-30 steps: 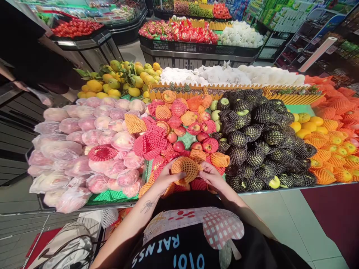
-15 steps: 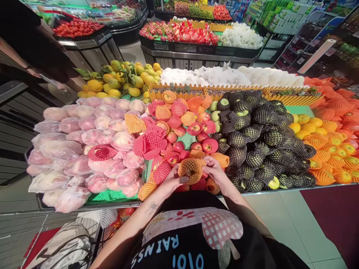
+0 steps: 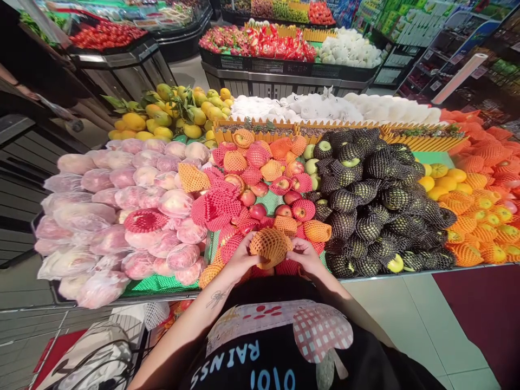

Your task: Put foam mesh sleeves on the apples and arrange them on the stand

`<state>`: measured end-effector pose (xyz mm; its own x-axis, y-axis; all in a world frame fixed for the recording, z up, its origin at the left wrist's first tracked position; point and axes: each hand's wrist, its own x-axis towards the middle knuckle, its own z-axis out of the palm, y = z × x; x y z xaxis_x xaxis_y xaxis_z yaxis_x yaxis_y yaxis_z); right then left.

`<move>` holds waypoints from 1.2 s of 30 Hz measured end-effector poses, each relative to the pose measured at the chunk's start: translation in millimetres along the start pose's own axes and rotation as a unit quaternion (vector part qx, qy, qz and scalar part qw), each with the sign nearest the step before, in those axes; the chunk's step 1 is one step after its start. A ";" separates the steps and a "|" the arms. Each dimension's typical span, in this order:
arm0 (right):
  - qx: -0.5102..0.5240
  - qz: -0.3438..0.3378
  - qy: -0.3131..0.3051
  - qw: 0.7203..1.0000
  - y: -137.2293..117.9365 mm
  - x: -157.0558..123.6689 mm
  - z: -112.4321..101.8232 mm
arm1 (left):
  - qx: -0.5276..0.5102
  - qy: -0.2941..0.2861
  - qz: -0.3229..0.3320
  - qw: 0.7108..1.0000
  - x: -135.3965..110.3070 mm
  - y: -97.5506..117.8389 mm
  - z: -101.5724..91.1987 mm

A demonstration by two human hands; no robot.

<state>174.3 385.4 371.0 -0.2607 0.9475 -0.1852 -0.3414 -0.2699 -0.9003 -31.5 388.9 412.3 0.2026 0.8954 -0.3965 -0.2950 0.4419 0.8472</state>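
Close to my body, both hands hold an orange foam fruit net, its mesh bulging toward me. My left hand pinches its left edge, and my right hand grips the right edge with thumb and fingers. Whether fruit sits inside the net cannot be made out. Just beyond my hands lie red apples, some bare and some in pink or orange foam nets. A heap of loose pink foam nets lies to the left of them.
Bagged pink fruit fills the left side of the stand; green fruit in black nets is piled right. Yellow mangoes and a low yellow fence stand behind. A person's arm shows far left; a wire cart is lower left.
Both hands have turned the orange net, so its opening no longer faces me and its meshed side shows. My hands have shifted slightly left. The person at far left has moved a little.
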 end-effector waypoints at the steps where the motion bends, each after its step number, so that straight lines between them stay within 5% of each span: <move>1: 0.009 -0.001 0.007 1.000 -0.8 -1.2 -0.7 | 0.005 0.002 -0.006 1.000 -1.1 1.4 -0.1; 7: 0.116 0.060 -0.062 0.989 -7.4 1.7 -0.2 | -0.088 0.001 -0.063 0.994 -4.8 -9.5 5.0; 12: 0.181 0.067 0.016 0.981 -3.5 13.9 4.4 | -0.062 -0.010 -0.010 0.998 -2.3 -13.5 3.9; 19: 0.056 0.024 0.044 0.997 -15.4 14.4 10.4 | 0.043 -0.054 0.002 0.998 -2.6 -13.3 2.5; 25: 0.075 0.031 0.093 0.992 -17.9 23.5 18.3 | 0.036 -0.109 0.010 0.993 -4.7 -13.7 5.3; 29: 0.050 0.077 0.049 0.995 -20.5 22.4 19.5 | 0.037 -0.106 0.011 0.994 -3.6 -5.9 2.5; 36: -0.080 0.032 -0.049 0.995 -36.3 18.9 16.0 | 0.143 -0.131 -0.004 0.981 -13.9 5.4 12.6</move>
<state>167.4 410.4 406.5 -0.3660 0.9062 -0.2118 -0.1744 -0.2904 -0.9409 -24.1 378.2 426.9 0.4476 0.8310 -0.3302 -0.0270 0.3817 0.9239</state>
